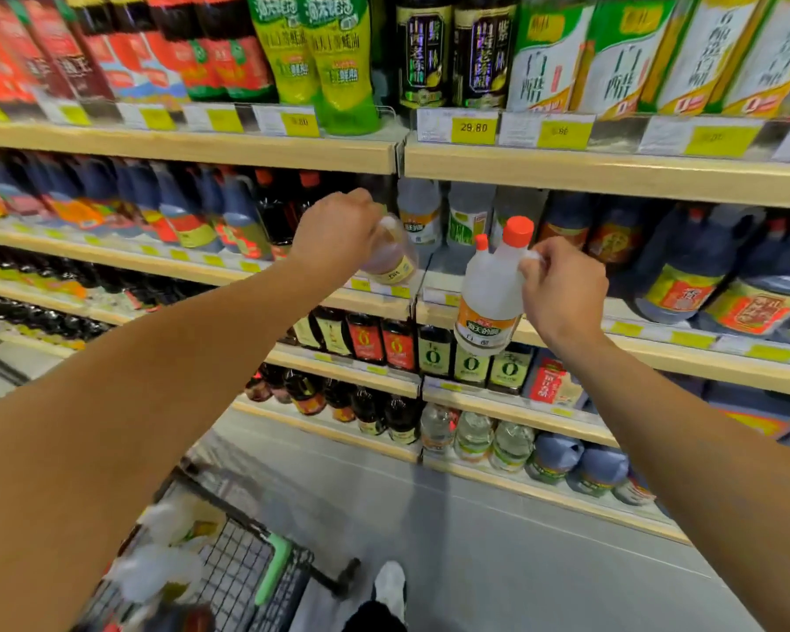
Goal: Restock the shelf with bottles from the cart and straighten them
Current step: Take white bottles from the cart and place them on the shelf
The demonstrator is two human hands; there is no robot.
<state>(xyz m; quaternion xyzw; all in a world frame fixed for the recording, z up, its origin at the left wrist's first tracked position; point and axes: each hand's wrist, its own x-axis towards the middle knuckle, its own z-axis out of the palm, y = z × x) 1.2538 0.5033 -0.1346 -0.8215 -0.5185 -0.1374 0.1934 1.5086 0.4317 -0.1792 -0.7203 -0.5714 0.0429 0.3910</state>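
Note:
My left hand (334, 230) grips a clear bottle (391, 260) with a yellow label by its top, tilted, just in front of the second shelf (384, 303). My right hand (562, 289) holds a white vinegar bottle (491, 294) with an orange cap and orange label by its handle, in the air before the same shelf. Similar clear bottles (420, 212) stand at the back of that shelf behind a gap. The wire cart (229, 567) sits at the lower left with more pale bottles (156, 572) inside, blurred.
Dark soy-sauce bottles (229, 212) fill the shelf to the left and large jugs (685, 275) to the right. Upper shelf edge (566, 171) hangs just above my hands. Lower shelves hold several small bottles. My shoe (391, 586) is on the grey floor beside the cart.

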